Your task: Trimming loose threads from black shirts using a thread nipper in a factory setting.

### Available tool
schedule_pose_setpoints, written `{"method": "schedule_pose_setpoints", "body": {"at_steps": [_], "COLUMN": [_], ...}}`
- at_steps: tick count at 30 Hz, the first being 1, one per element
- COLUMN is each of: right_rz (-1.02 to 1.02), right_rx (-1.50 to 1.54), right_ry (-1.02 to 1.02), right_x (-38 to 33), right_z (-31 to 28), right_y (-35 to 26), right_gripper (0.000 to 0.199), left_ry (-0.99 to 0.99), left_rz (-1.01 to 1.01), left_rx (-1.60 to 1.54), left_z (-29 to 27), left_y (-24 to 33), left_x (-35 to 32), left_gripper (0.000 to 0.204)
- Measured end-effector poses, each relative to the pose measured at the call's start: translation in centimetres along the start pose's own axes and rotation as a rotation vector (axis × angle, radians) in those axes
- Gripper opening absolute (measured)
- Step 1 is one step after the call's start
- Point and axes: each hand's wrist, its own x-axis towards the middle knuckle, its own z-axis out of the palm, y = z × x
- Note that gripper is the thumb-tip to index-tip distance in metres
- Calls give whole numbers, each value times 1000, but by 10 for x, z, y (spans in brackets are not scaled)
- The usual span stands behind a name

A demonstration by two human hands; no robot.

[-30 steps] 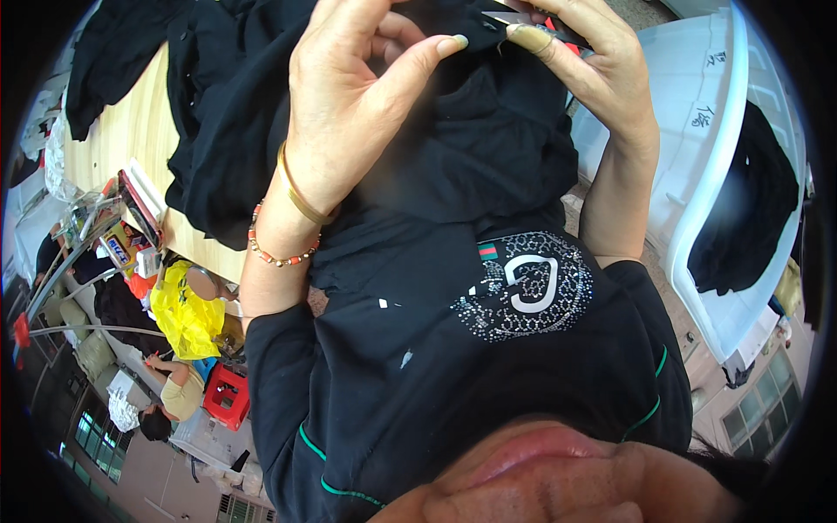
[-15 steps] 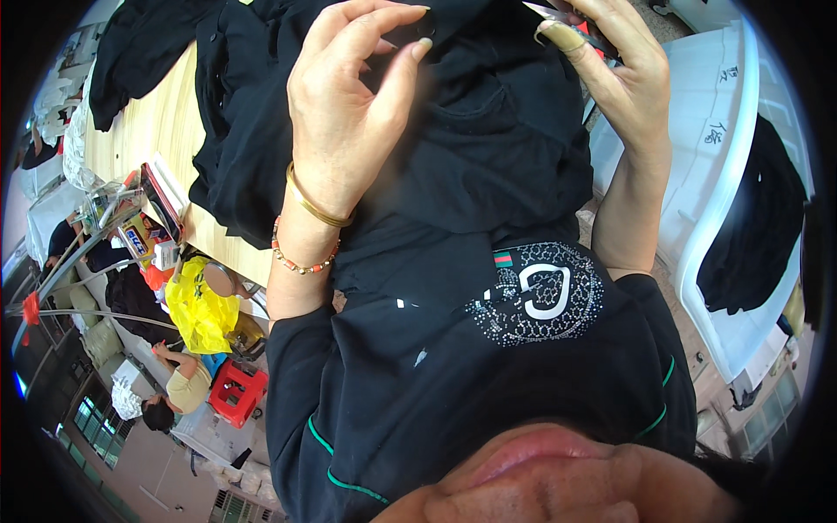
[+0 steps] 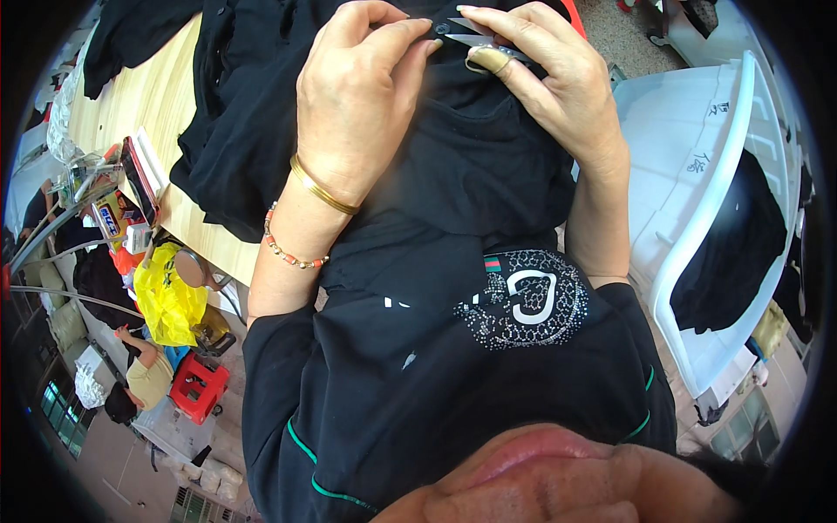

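Note:
Black garments (image 3: 488, 166) lie over my lap and the table edge. My left hand (image 3: 362, 96), with a gold bangle and a beaded bracelet, pinches at the black cloth. Thumb and forefinger meet beside a small dark button (image 3: 442, 29). From the other side, my right hand (image 3: 562, 91) holds small thread snips (image 3: 471, 38); their two pointed blades are spread toward the button and the left fingertips. A yellowish cover wraps the right thumb. Whether a thread lies between the blades is too small to tell.
A light wooden table (image 3: 222, 240) stands at left, with a phone (image 3: 139, 179) and small boxes on its edge. A yellow plastic bag (image 3: 166, 296) hangs below it, near a red stool (image 3: 198, 388). At right, a large white tub (image 3: 671, 131) holds black cloth. Another person (image 3: 148, 379) sits at far left.
My right hand has moved left with the snips, bringing the blades close to my left fingertips. The left thumb and forefinger have drawn nearer together, and the button now shows beside them.

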Motion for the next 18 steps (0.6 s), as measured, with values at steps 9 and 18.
{"method": "schedule_pose_setpoints", "body": {"at_steps": [9,18], "right_rz": [-470,-449], "right_rx": [518,390], "right_ry": [399,412], "right_x": [0,1], "right_z": [36,47], "right_y": [33,43], "right_gripper": [30,27], "left_ry": [47,44], "left_rz": [132,62], "left_rx": [28,-34], "left_z": [1,-4], "left_y": [-9,2], "left_x": [-2,-2], "left_gripper": [12,11]}}
